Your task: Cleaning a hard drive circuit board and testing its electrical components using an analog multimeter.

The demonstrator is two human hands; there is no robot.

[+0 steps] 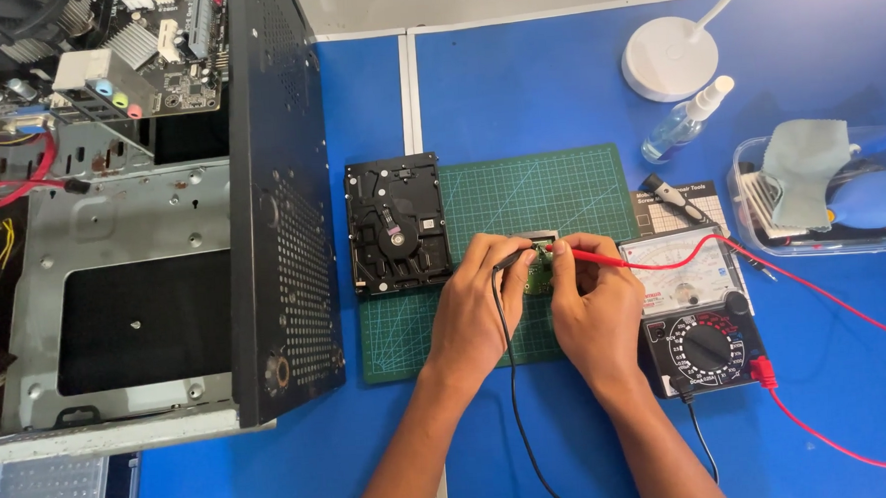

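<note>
My left hand (475, 302) pinches the black probe (510, 260), my right hand (590, 302) the red probe (588, 258), tips meeting on the small circuit board (538, 278) mid-counter, beside the meter (693, 308) so I can read it.

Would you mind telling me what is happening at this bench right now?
A person presses two meter probes onto a small green circuit board on the cutting mat. The left hand holds the black probe, the right hand the red probe. An analog multimeter sits on the right, a hard drive on the left.
</note>
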